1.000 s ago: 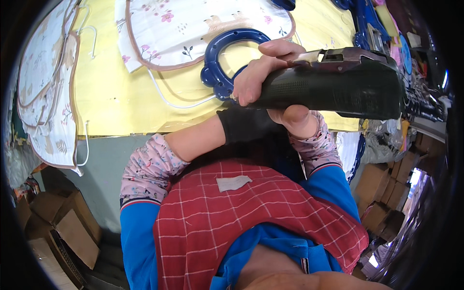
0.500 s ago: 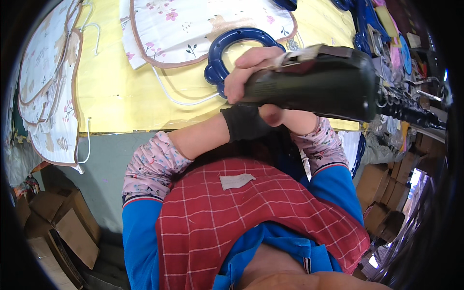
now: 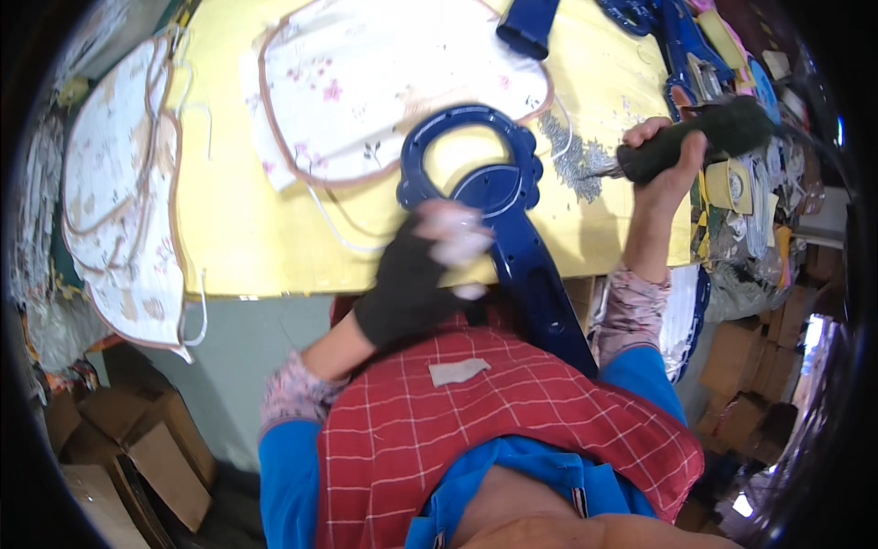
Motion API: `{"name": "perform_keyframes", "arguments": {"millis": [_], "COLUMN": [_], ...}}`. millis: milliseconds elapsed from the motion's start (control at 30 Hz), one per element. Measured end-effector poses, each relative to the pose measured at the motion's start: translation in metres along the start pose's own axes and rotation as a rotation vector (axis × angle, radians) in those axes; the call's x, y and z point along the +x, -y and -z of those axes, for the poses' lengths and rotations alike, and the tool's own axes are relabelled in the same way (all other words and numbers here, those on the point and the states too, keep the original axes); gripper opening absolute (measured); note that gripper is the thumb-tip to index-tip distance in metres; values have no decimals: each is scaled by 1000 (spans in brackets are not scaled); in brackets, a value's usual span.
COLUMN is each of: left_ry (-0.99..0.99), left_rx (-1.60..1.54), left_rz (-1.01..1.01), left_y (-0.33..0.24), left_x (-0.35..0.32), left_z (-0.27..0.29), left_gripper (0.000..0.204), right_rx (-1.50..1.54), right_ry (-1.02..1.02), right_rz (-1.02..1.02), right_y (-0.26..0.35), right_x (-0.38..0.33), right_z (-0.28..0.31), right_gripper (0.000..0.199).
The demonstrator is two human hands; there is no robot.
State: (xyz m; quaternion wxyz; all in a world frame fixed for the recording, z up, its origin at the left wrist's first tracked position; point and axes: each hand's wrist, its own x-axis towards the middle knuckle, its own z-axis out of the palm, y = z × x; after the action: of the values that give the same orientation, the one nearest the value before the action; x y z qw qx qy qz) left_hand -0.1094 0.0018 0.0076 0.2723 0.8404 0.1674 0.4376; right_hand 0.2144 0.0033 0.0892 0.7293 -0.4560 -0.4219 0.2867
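My right hand (image 3: 673, 176) grips a dark green electric screwdriver (image 3: 732, 128) above the right side of the table. The screwdriver's tip points left, close to a heap of small grey screws (image 3: 578, 163). In a black fingerless glove, my left hand (image 3: 425, 252) is beside the handle of a dark blue plastic part (image 3: 540, 274) with a ring-shaped head. That part leans over the table's near edge, its lower end by my apron. Motion blurs the left fingers, and whether they hold anything cannot be made out.
White flower-printed cloth pieces with brown trim (image 3: 402, 91) lie on the yellow tabletop (image 3: 247, 238), with more cloth (image 3: 119, 201) at the left edge. Further blue plastic parts (image 3: 529, 26) lie at the back. Tools and a yellow tape roll (image 3: 729, 187) crowd the right side; cardboard boxes (image 3: 137, 430) stand below left.
The screwdriver in my right hand has swung from over the blue part to the right, beside the screws. My left hand now shows by the blue part's handle, which has come into view.
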Motion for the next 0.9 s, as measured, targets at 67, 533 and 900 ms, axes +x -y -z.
{"name": "perform_keyframes", "arguments": {"millis": [67, 533, 900], "left_ry": [-452, -487, -429], "left_rx": [-2, -409, -53], "left_rz": [516, 682, 449], "left_y": [17, 48, 77], "left_x": [-31, 19, -13], "left_z": [20, 112, 93], "left_gripper": [62, 30, 58], "right_rx": [-211, -973, -220], "right_ry": [-284, -288, 102], "right_rz": [-118, 478, -44], "right_y": [-16, -38, -94], "right_x": [25, -13, 2], "right_z": [63, 90, 60], "right_gripper": [64, 44, 35]}}
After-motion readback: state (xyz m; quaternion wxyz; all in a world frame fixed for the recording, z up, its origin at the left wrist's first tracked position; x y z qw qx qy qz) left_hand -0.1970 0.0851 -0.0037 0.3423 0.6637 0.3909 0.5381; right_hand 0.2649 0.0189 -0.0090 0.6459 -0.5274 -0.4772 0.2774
